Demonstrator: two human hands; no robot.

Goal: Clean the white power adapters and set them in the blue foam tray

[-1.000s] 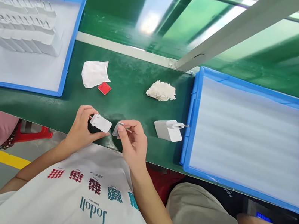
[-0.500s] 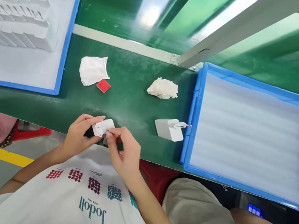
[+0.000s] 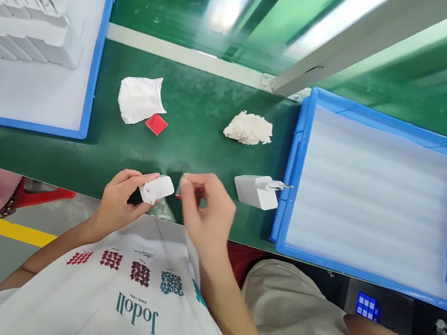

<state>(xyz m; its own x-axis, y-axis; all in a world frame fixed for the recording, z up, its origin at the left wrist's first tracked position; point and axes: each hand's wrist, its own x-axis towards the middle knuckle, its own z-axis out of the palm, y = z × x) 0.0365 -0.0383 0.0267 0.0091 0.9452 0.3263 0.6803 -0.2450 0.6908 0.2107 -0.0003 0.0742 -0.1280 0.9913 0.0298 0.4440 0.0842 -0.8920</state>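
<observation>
Mid-job on this one, by the look of it. Got a white charger (image 3: 159,188) gripped in the left hand (image 3: 123,196), pin ends facing up, right by the near edge of the green table (image 3: 192,148). Also got a small grey scrap (image 3: 180,187) with a bit of red pinched in the right hand (image 3: 211,211), just apart from the charger; too blurred to say what exactly. Would call this charger unfinished: in the hand, not yet set down.

Can see a second charger (image 3: 256,191) sitting on the table just beside the right tray (image 3: 297,162). Possibly done, but wouldn't swear to it. Can make out rows of chargers (image 3: 30,18) in the left tray (image 3: 95,56), prongs up, cut off at the edge of the view, so can't count them all. In the right tray, can see a white liner (image 3: 370,202). If working left to right, probably far from finished; if the other way, mostly done. Can't confirm the direction.

Also spotting a white cloth (image 3: 138,100), a red square (image 3: 156,124) against its corner, and a crumpled wad (image 3: 249,128).
</observation>
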